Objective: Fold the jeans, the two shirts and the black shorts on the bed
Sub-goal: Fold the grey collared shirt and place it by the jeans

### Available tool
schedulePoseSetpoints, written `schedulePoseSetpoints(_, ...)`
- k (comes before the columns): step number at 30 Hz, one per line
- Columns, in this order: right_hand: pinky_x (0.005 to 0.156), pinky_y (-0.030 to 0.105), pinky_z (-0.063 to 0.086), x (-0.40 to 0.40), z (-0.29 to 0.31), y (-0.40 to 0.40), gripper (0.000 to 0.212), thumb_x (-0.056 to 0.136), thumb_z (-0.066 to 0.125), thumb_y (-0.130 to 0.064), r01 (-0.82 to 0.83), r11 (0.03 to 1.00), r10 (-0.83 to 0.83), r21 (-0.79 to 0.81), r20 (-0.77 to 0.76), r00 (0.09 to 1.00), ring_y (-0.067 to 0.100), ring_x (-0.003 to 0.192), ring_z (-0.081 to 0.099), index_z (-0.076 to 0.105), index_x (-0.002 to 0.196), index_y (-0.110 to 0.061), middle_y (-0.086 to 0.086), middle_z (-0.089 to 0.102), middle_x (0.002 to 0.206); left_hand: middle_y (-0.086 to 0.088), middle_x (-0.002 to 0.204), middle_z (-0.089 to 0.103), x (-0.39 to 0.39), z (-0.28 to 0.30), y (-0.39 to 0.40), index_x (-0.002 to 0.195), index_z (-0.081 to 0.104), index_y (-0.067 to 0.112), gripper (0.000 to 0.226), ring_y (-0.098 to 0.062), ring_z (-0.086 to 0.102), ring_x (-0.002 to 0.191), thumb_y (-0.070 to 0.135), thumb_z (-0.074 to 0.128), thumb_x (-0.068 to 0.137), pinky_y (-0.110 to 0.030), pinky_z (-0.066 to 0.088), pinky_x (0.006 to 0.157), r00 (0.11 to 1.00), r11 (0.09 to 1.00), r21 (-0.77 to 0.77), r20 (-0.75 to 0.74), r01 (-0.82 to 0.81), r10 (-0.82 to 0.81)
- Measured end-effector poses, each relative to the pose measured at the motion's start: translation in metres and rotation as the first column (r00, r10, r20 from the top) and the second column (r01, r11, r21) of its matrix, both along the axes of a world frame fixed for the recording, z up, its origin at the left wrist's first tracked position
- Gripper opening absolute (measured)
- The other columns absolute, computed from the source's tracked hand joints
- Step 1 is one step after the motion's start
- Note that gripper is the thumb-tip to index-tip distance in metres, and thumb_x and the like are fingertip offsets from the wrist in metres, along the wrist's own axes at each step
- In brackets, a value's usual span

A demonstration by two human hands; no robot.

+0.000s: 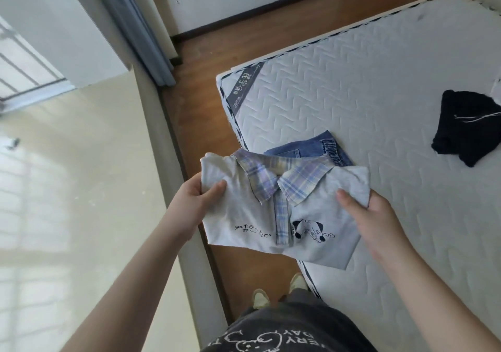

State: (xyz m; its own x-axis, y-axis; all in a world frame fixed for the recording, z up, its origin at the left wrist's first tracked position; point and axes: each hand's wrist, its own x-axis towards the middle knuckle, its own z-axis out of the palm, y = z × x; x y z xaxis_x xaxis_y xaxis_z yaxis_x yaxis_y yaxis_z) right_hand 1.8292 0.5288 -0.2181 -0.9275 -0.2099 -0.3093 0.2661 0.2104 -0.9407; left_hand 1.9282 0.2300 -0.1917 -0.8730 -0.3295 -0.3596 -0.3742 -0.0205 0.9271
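Note:
A folded light grey shirt (244, 216) with a plaid collar and a small dog print hangs in the air over the near corner of the bed. My left hand (193, 202) grips its left edge, thumb on top. My right hand (371, 221) grips its right edge, thumb on top too. Just behind the shirt, folded blue jeans (311, 148) lie on the white quilted mattress (352, 80). The black shorts (466, 129) lie crumpled at the right side of the mattress. A scrap of white fabric (497, 90) shows at the right edge of the frame.
A wooden floor strip (200, 89) runs between the bed and a cream wall on the left. A blue-grey curtain (143, 26) hangs at the upper left. My feet in light slippers (276, 292) stand beside the bed's near corner.

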Motion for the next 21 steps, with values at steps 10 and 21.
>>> schedulePoseSetpoints(10, 0.087, 0.038, 0.055, -0.091, -0.013, -0.078, 0.018, 0.087, 0.07, -0.031, -0.197, 0.98, 0.199, -0.042, 0.085, 0.976, 0.018, 0.093, 0.072, 0.073, 0.097, -0.017, -0.006, 0.076, 0.092, -0.011, 0.108, 0.074, -0.025, -0.004, -0.049, 0.116, 0.066, 0.012, 0.035, -0.029, 0.071, 0.102, 0.035, 0.063, 0.089, -0.044, 0.055, 0.088, 0.981, 0.982, -0.025, 0.038, -0.19, 0.191)
schedulePoseSetpoints(21, 0.091, 0.054, 0.053, -0.159, -0.005, -0.222, 0.032, 0.081, 0.073, -0.05, -0.39, 0.92, 0.389, 0.032, 0.03, 0.921, 0.02, 0.094, 0.071, 0.072, 0.098, -0.022, -0.002, 0.076, 0.094, -0.009, 0.11, 0.073, -0.037, -0.004, -0.144, 0.115, 0.067, 0.014, 0.026, -0.028, 0.07, 0.104, 0.029, 0.062, 0.094, -0.05, 0.054, 0.093, 0.928, 0.928, -0.028, 0.027, -0.372, 0.373)
